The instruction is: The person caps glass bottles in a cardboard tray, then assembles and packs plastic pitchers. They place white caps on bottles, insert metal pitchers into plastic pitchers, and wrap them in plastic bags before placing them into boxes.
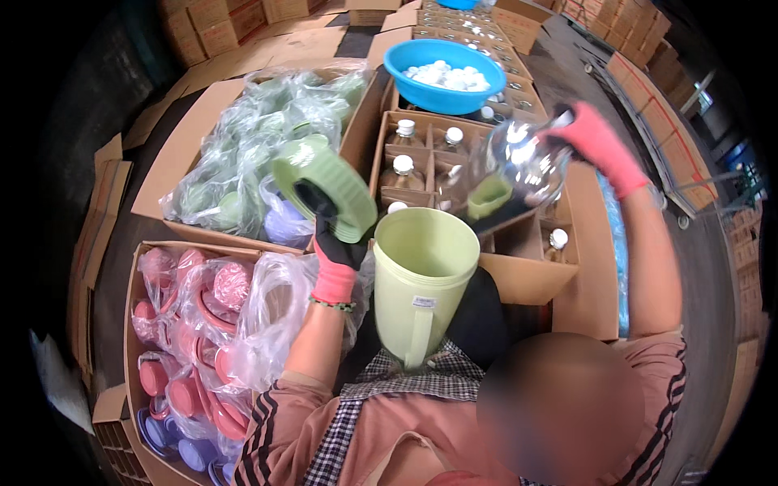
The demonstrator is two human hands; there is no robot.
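Note:
Green and ribbed around its rim, a screw lid [348,194] is tilted in my left hand [334,251], whose black-palmed glove is closed on it. My right hand [596,142], in a pink and black glove, is raised at the right and grips the narrow end of a clear glass bottle [519,162]. Glare and motion blur hide part of the bottle's outline. Between my arms, at my lap, a light green pitcher [425,279] stands upright with its mouth uncovered and its handle toward me. The lid is apart from the pitcher, up and to its left.
A divided carton [519,279] beyond the pitcher holds several white-capped bottles. Behind it sits a blue basin [446,101] of white caps. To the left are a carton of bagged green parts [235,162] and a carton of pink and purple parts [190,340]. More cartons line the floor.

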